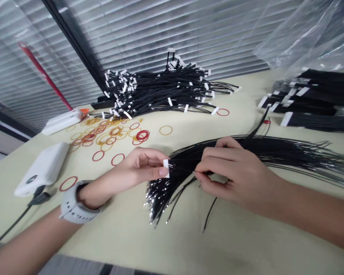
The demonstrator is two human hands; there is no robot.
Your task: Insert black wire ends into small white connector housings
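Between the thumb and fingers of my left hand (145,166) is a small white connector (166,168), its face turned up. My right hand (229,168) is closed in a pinch just right of it, on a thin black wire (186,168) that runs toward the connector. Whether that wire's tip is inside the connector is too small to tell. Beneath both hands lies a long fanned bundle of black wires (286,149), with shiny metal terminals (154,198) at its left end. One loose wire (210,214) sticks out below my right hand.
Behind, a heap of black cables with white connectors (160,89) lies by the window blinds (160,30). Red and yellow rubber bands (103,133) are scattered left of centre. White power bank (43,168), another white device (63,121), stacked cable bundles (318,99) and clear plastic (304,38) surround them.
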